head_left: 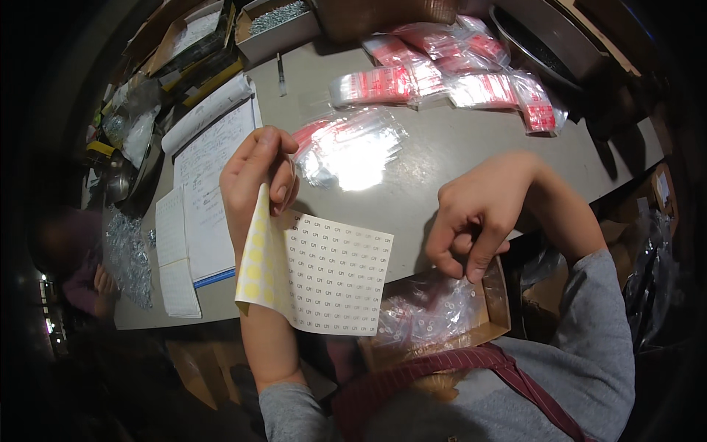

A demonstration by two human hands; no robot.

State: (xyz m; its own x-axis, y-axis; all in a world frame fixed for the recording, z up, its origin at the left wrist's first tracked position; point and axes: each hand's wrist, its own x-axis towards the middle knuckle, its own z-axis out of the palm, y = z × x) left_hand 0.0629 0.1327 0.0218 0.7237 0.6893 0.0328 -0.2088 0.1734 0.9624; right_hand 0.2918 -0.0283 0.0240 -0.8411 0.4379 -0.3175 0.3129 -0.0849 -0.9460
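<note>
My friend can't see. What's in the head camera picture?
A person's left hand holds a bent sheet of small stickers; the right hand is over a cardboard box of clear bags. Red-marked bags lie on the grey table.

repeated dark print on sticker sheet (336, 274)

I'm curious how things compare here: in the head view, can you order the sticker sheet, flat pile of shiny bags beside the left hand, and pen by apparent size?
Largest to smallest:
1. Sticker sheet, curled at its left side
2. Flat pile of shiny bags
3. Pen, clearly smallest
</note>
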